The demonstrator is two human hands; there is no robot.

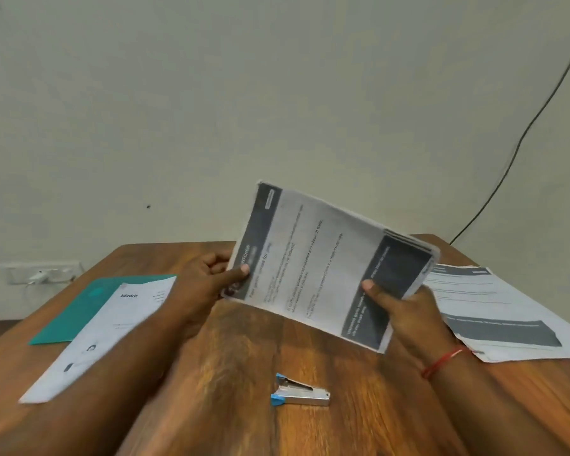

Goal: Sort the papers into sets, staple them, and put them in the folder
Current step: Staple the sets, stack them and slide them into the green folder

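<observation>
Both hands hold a stack of papers (323,258) up above the middle of the bench (244,429), tilted so that its printed face looks toward the camera. The left hand (216,274) grips the stack's left edge, with the thumb on the front and the fingers curled behind. The right hand (400,307) grips the lower right corner, its thumb pressed on a dark printed band and its fingers hidden behind the sheets. At the upper right corner the edges of several sheets fan out slightly. The print is too blurred to read in full.

A small stapler (301,391) with a metal body and blue ends lies on the bench near the front, below the stack and between the two forearms, touching neither. At the left a green folder (73,319) lies flat, and a white sheet (106,337) with a small logo lies slantwise, its upper end over the folder. At the right a pile of papers (507,304) with dark bands lies flat on the bench, partly behind the right wrist, which wears a red thread (441,360).

A dark cable (524,133) runs up the wall behind, and a wall socket (43,274) sits low at the left.
</observation>
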